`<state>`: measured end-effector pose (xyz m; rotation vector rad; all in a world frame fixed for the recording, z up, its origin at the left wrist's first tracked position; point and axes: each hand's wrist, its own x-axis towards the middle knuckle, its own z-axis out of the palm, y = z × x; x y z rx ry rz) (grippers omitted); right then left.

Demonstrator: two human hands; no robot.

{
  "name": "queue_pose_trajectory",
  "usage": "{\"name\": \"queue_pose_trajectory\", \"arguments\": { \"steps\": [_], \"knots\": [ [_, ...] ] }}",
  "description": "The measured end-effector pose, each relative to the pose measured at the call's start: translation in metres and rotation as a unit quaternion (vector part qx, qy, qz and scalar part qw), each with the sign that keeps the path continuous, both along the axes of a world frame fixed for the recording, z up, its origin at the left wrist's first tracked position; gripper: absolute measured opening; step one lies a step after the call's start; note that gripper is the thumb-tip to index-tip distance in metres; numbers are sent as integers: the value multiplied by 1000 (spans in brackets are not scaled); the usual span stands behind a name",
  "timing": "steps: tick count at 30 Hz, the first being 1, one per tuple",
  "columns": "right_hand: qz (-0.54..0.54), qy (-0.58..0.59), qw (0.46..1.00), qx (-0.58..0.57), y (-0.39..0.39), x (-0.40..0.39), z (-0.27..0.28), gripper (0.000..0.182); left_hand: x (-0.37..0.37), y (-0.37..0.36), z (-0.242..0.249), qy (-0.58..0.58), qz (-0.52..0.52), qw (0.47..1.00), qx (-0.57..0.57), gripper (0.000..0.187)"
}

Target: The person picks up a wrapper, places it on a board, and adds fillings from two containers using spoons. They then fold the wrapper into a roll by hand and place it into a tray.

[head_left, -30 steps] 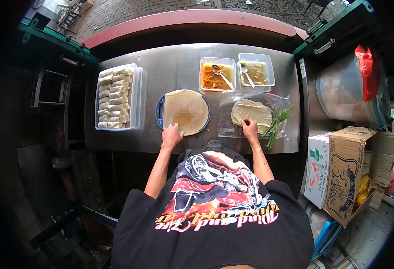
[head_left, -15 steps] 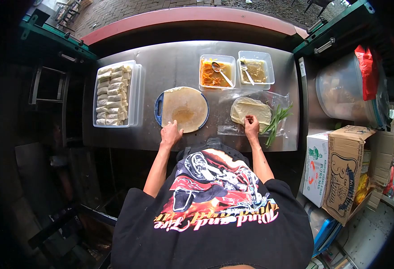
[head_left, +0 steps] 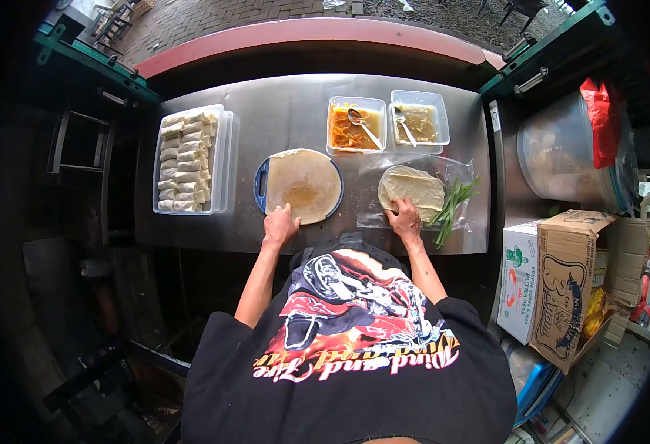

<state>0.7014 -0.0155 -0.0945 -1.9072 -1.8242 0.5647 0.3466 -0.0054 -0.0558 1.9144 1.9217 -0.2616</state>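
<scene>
"How do our hands stand at the near side?"

"Our left hand (head_left: pixel 282 225) is half curled, fingertips on the near edge of a round, pale-faced, blue-rimmed board (head_left: pixel 306 169); we can't tell whether it grips. Our right hand (head_left: pixel 406 215) is curled, thumb and fingers at the near edge of thin, pale, rounded dough sheets (head_left: pixel 418 188); whether they pinch one, we can't tell."

"Which way do things point?"

"The sheets lie flat on clear plastic film (head_left: pixel 368 212), right of the board, long axis running left to right. The board's blue handle (head_left: pixel 263 202) points left. Long green leaves (head_left: pixel 456 205) slant from near left to far right, just beside the sheets."

"And room?"

"The silver steel table's (head_left: pixel 266 111) near edge runs beneath our forearms. Steel shows between board and film, wider between board and the clear plastic tub of pale rolls (head_left: pixel 184 213) at left, and widest beyond the board. Two smaller tubs (head_left: pixel 419 94) stand just beyond the sheets."
</scene>
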Motion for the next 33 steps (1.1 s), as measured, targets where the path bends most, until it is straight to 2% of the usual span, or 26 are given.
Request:
{"name": "queue_pose_trajectory", "arguments": {
  "steps": [4,10,15,19,23,27,29,33],
  "knots": [
    [1,-21,1000,8,2,1,-4,23,-1,0,-2,-3,0,1000,6,53],
    [-54,69,996,18,5,4,-5,14,0,-4,-6,-11,4,1000,24,47],
    [-148,117,980,60,11,7,3,11,-2,-5,-4,-14,6,999,42,44],
    [-175,127,970,112,24,16,31,9,-6,-2,3,-30,19,999,26,41],
    [-154,112,964,188,39,33,55,10,-6,4,21,-76,55,996,2,42],
    [-168,159,958,169,51,45,90,13,-6,14,41,-100,79,992,4,43],
    [-181,207,947,167,58,50,106,14,-8,18,45,-142,69,986,60,40],
    [-167,256,934,185,70,50,143,17,-7,33,69,-224,56,968,96,39]
  ]
}}
